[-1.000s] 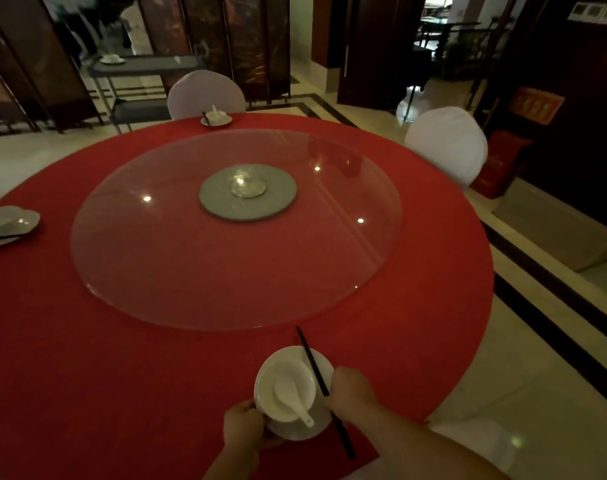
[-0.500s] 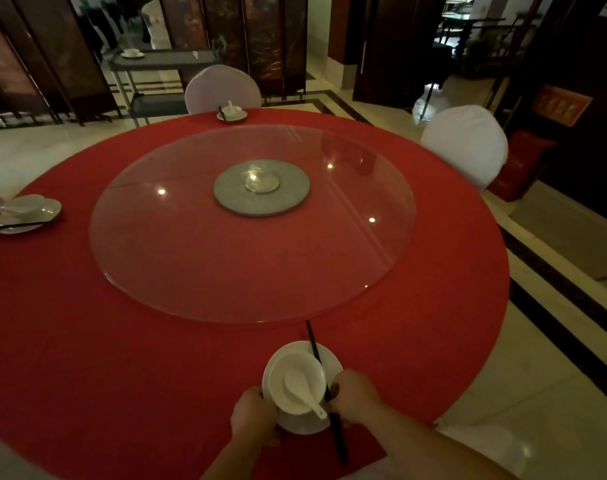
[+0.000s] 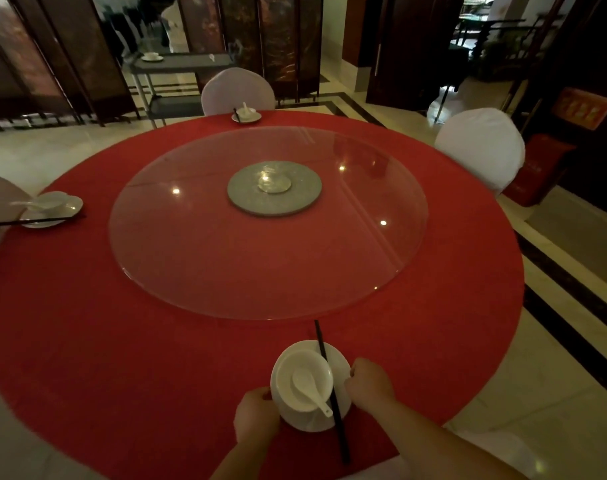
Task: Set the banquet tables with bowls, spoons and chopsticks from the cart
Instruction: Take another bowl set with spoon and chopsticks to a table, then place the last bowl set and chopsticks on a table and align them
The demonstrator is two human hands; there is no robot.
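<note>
Squaring the near setting on the red table (image 3: 122, 341): left hand (image 3: 257, 415) grips the plate (image 3: 343, 367) edge, right hand (image 3: 369, 381) curled beside the chopsticks (image 3: 336, 410), grip unclear; bowl (image 3: 304, 379) holds spoon (image 3: 310, 388); three settings laid, right-side chair (image 3: 479, 147) place bare; cart (image 3: 181, 60) beyond.

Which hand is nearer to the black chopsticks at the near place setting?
Right. The right hand is at the plate's right rim, beside the chopsticks; the left hand is at the plate's opposite, left edge.
</note>
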